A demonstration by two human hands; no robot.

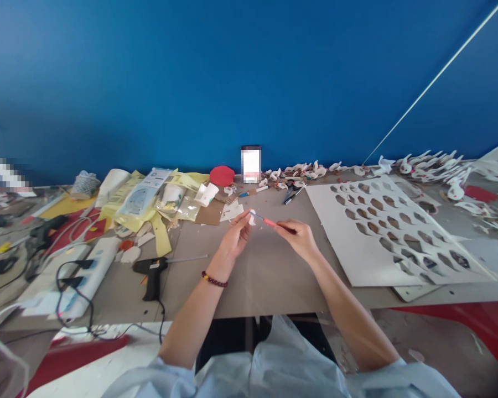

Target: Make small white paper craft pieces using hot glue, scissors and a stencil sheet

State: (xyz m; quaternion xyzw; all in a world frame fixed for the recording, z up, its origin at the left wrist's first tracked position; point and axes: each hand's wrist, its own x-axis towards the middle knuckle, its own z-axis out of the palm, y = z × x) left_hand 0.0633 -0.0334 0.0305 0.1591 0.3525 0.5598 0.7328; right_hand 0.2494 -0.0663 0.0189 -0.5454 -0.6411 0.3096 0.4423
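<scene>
Near the middle of the grey table (pixel 274 260), my left hand (pixel 237 235) pinches a small white piece (pixel 252 217) between its fingertips. My right hand (pixel 297 235) is closed round a slim tool with a red handle (pixel 269 222). The tool's thin blue-grey shaft points left and reaches the white piece; whether it touches is too small to tell. A beaded bracelet (pixel 214 280) circles my left wrist.
A black glue gun (pixel 152 273) and a white power strip (pixel 93 276) with cables lie left. Plastic packages (pixel 147 193) sit behind them. A white sheet with cut-out holes (pixel 340 243) lies right. Small white pieces (pixel 431 166) line the back, beside a phone (pixel 251 165) against the blue wall.
</scene>
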